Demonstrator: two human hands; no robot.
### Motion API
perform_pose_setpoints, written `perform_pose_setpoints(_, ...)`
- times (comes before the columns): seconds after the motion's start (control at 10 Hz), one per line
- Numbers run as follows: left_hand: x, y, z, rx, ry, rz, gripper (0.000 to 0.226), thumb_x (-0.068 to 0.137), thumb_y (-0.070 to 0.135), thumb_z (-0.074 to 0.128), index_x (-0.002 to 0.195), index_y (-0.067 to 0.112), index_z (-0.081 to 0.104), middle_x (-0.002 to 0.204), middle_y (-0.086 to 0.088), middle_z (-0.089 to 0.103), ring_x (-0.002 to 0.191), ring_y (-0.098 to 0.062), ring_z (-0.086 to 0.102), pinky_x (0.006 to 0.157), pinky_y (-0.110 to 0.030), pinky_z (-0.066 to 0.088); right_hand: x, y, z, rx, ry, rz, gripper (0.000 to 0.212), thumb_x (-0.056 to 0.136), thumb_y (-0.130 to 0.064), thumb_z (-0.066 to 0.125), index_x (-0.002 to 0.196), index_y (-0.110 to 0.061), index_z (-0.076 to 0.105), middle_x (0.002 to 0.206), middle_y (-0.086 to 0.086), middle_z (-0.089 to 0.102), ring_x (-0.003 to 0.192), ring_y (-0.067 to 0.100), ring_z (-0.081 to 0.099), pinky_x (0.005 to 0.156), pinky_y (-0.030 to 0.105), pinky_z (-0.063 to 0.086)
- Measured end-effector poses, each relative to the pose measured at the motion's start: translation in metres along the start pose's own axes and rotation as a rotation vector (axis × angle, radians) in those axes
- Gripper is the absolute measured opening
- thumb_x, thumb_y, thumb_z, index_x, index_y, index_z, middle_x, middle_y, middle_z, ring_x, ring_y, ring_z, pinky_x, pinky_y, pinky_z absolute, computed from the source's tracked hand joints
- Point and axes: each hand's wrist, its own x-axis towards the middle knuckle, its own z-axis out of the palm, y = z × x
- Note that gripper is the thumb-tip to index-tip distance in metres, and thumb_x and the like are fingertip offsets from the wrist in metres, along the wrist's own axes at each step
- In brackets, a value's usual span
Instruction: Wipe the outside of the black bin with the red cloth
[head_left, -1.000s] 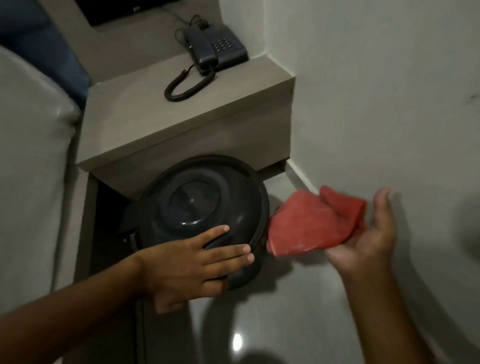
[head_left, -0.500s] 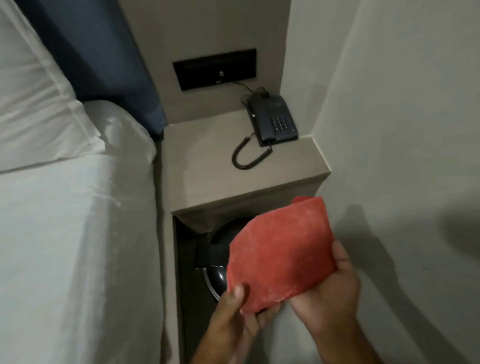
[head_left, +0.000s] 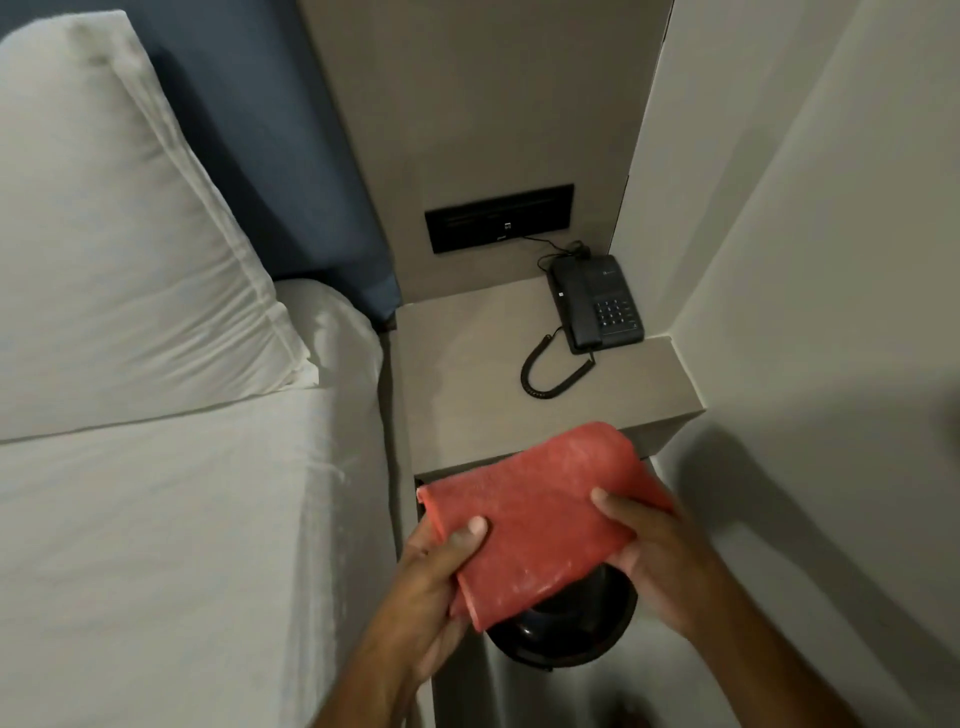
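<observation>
Fingers on folded red cloth

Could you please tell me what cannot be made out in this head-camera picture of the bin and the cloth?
- Black bin: mostly hidden in the head view by the red cloth and the bedside shelf; its outside wall cannot be judged.
- Left hand and right hand: the cloth covers most fingers.
- Telephone: keypad labels too small to read.
- Forearms: cut off by the bottom edge.
</observation>
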Motion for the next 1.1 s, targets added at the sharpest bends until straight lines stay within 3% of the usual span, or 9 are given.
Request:
perform_pose_setpoints(0.2, 0.064, 0.025, 0.004, -0.031, 0.118, -0.113, 0.072, 0.066, 0.014, 0.089, 0.131, 0.007, 0.058, 0.127, -0.028, 0.065, 0.116, -0.046, 0.064, 0.082, -0.053, 0.06, 0.071, -0.012, 0.012, 0.181, -0.02, 0.146, 0.046, 0.1, -0.03, 0.053, 0.14, -0.007, 0.051, 0.136, 0.024, 0.063, 0.127, 0.04, 0.059, 0.107, 0.06, 0.044)
perform_pose_setpoints(0.3, 0.101, 0.033, -0.006, 0.095, 0.291, -0.05, 0.052, 0.075, 0.011, 0.079, 0.123, 0.007, 0.063, 0.114, -0.023, 0.073, 0.106, -0.042, 0.07, 0.077, -0.051, 0.062, 0.113, -0.019, 0.013, 0.16, 0.006, 0.186, 0.04, 0.092, -0.032, 0.063, 0.128, -0.015, 0.062, 0.123, 0.016, 0.073, 0.116, 0.033, 0.069, 0.092, 0.053, 0.057)
perform_pose_setpoints(0.4, 0.128, 0.043, -0.021, 0.213, 0.385, 0.032, 0.046, 0.075, 0.014, 0.08, 0.118, 0.011, 0.066, 0.111, -0.017, 0.076, 0.1, -0.037, 0.073, 0.073, -0.047, 0.062, 0.147, -0.017, 0.005, -0.054, 0.133, 0.174, 0.033, 0.089, -0.015, 0.07, 0.122, -0.014, 0.065, 0.12, 0.016, 0.073, 0.107, 0.032, 0.071, 0.075, 0.045, 0.063)
perform_pose_setpoints(0.5, 0.16, 0.047, -0.039, 0.282, 0.466, 0.035, 0.041, 0.081, 0.012, 0.078, 0.12, 0.01, 0.065, 0.11, -0.016, 0.076, 0.098, -0.037, 0.074, 0.083, -0.057, 0.059, 0.185, -0.011, 0.001, -0.329, 0.289, 0.145, 0.044, 0.091, -0.004, 0.069, 0.13, -0.012, 0.052, 0.123, 0.013, 0.063, 0.097, 0.026, 0.069, 0.062, 0.038, 0.064)
perform_pose_setpoints(0.7, 0.232, 0.037, -0.091, 0.464, 0.589, -0.076, 0.037, 0.086, -0.004, 0.066, 0.12, 0.011, 0.066, 0.111, -0.014, 0.074, 0.095, -0.033, 0.074, 0.078, -0.047, 0.061, 0.238, 0.034, 0.002, -0.762, 0.259, 0.162, 0.024, 0.093, -0.002, 0.063, 0.107, -0.021, 0.068, 0.117, 0.006, 0.068, 0.085, 0.01, 0.064, 0.082, 0.039, 0.061)
perform_pose_setpoints(0.8, 0.254, 0.038, -0.11, 0.534, 0.673, -0.054, 0.058, 0.084, -0.01, 0.064, 0.136, 0.011, 0.05, 0.128, -0.014, 0.064, 0.093, -0.028, 0.069, 0.069, -0.039, 0.061, 0.25, 0.055, 0.001, -0.814, 0.197, 0.251, 0.051, 0.093, -0.012, 0.066, 0.142, -0.017, 0.052, 0.136, 0.008, 0.059, 0.113, 0.021, 0.062, 0.1, 0.042, 0.054)
perform_pose_setpoints(0.9, 0.256, 0.044, -0.123, 0.699, 0.714, -0.053, 0.081, 0.086, -0.006, 0.066, 0.153, 0.01, 0.023, 0.141, -0.019, 0.053, 0.094, -0.026, 0.067, 0.065, -0.036, 0.064, 0.249, 0.065, 0.0, -0.934, 0.115, 0.331, 0.066, 0.092, -0.018, 0.068, 0.151, -0.015, 0.038, 0.137, 0.009, 0.055, 0.113, 0.023, 0.06, 0.095, 0.037, 0.053)
perform_pose_setpoints(1.0, 0.25, 0.053, -0.128, 1.038, 0.691, -0.035, 0.072, 0.087, 0.002, 0.067, 0.149, 0.006, 0.029, 0.142, -0.023, 0.052, 0.121, -0.04, 0.059, 0.096, -0.054, 0.054, 0.242, 0.066, 0.003, -1.225, 0.059, 0.357, 0.064, 0.092, -0.017, 0.065, 0.15, -0.013, 0.038, 0.142, 0.013, 0.045, 0.107, 0.022, 0.058, 0.087, 0.029, 0.051)
perform_pose_setpoints(1.1, 0.231, 0.072, -0.113, 1.325, 0.678, 0.04, 0.07, 0.088, 0.024, 0.071, 0.146, 0.006, 0.036, 0.144, -0.018, 0.05, 0.128, -0.037, 0.053, 0.101, -0.043, 0.049, 0.229, 0.048, 0.015, -1.467, 0.064, 0.411, 0.048, 0.095, -0.026, 0.061, 0.14, -0.011, 0.05, 0.138, 0.015, 0.054, 0.111, 0.027, 0.061, 0.092, 0.035, 0.055)
